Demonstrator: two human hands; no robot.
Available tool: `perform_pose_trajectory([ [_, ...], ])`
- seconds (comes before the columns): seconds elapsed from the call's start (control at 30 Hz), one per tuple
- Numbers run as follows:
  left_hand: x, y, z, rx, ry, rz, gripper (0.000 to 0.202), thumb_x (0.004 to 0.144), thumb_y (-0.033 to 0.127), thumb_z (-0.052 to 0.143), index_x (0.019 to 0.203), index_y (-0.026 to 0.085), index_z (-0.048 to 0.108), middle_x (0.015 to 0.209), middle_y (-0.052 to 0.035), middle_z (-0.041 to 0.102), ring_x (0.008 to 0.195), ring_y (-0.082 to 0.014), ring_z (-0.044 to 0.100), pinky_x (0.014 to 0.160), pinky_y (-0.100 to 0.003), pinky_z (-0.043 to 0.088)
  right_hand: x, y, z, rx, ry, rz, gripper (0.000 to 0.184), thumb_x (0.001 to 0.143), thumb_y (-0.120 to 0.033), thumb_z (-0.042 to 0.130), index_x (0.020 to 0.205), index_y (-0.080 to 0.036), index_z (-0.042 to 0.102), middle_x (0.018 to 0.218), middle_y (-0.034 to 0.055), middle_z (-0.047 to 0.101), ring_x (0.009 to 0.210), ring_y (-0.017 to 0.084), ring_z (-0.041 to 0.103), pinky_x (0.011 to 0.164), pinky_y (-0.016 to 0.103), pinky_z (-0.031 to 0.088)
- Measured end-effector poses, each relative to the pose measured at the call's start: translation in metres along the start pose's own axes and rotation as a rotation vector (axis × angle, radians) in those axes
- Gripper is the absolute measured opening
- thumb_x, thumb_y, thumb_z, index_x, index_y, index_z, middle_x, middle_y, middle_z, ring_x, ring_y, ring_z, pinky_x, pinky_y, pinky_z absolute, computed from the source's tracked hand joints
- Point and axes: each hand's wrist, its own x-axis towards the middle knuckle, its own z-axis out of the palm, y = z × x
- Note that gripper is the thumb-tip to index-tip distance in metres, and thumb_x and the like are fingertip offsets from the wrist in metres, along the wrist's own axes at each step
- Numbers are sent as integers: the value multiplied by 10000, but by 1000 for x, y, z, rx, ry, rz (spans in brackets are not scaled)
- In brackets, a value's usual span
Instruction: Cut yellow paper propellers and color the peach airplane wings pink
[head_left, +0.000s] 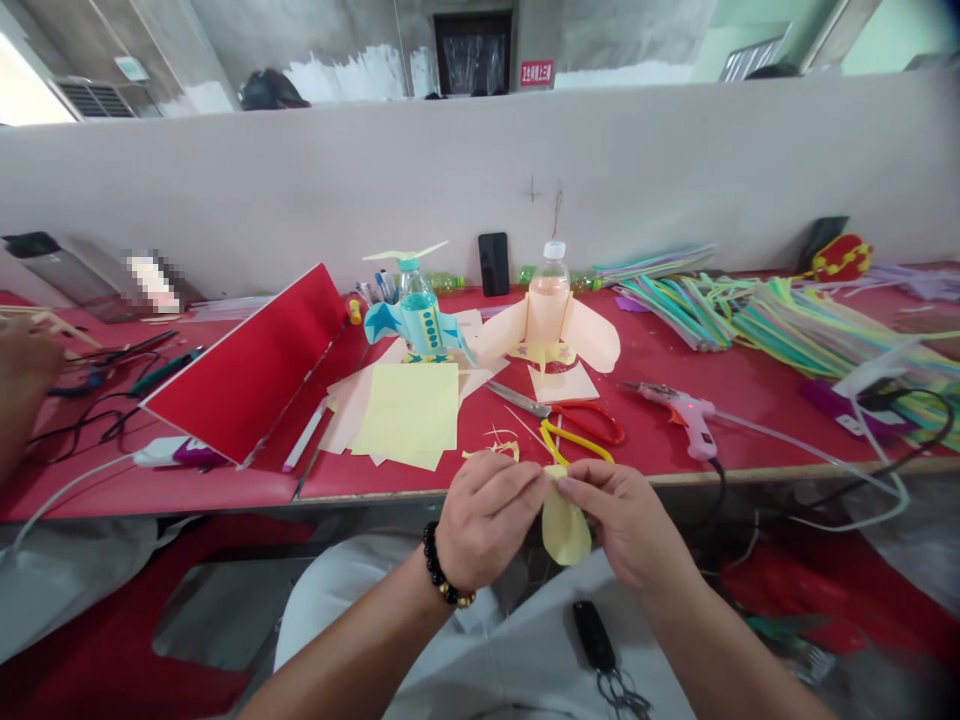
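Note:
Both hands meet just below the front edge of the red table (675,370). My left hand (484,520), with a dark bead bracelet on the wrist, and my right hand (619,520) pinch the top of a small pale yellow paper cutout (564,528) that hangs down between them. Fingers of both hands are closed on it. Just beyond the hands lie scissors with red and yellow handles (577,425) and thin yellow paper scraps (501,445).
On the table stand a blue paper-covered bottle plane (418,318) and a peach paper-winged bottle (550,318), yellow and peach sheets (409,408), a pink glue gun (686,412), a red folded card (251,365) and bundles of coloured straws (787,320). Another person's hand (22,375) works at far left. A dark key fob (592,632) rests on my lap.

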Motion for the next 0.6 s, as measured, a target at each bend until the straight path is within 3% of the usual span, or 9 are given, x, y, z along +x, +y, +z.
perform_pose_trajectory([
  [0.1, 3, 12, -1, -237, 54, -539, 151, 859, 182, 612, 961, 204, 720, 942, -74, 726, 861, -189, 659, 777, -310, 533, 0, 1, -3, -100, 45, -56, 226, 681, -365, 806, 737, -168, 712, 629, 6, 662, 560, 124, 549, 539, 242, 431],
  [0.17, 3, 20, 1, -499, 10, -886, 152, 861, 293, 627, 891, 183, 728, 851, -66, 727, 777, -175, 652, 704, -270, 522, -1, 1, -2, -129, 43, -80, 225, 684, -361, 805, 765, -168, 722, 664, 12, 673, 597, 131, 557, 570, 247, 438],
  [0.23, 3, 25, 5, -737, -52, -1074, 209, 835, 361, 658, 855, 165, 731, 793, -57, 722, 706, -156, 625, 650, -244, 495, -1, 1, -1, -142, 34, -107, 210, 679, -344, 808, 761, -169, 725, 677, 6, 665, 624, 129, 550, 593, 244, 434],
  [0.47, 4, 25, 14, -946, -5, -1237, 227, 738, 355, 755, 726, 134, 705, 663, -22, 667, 603, -104, 541, 589, -208, 432, 1, 7, 3, -63, 37, -87, 163, 691, -328, 796, 722, -187, 719, 641, -13, 635, 597, 111, 510, 583, 242, 408],
  [0.6, 4, 26, 16, -1019, 20, -1274, 257, 725, 365, 763, 727, 119, 688, 679, -36, 669, 612, -115, 555, 601, -227, 450, 1, 7, 2, -137, 85, -102, 201, 679, -347, 795, 733, -169, 719, 550, -25, 559, 499, 84, 406, 483, 233, 314],
])
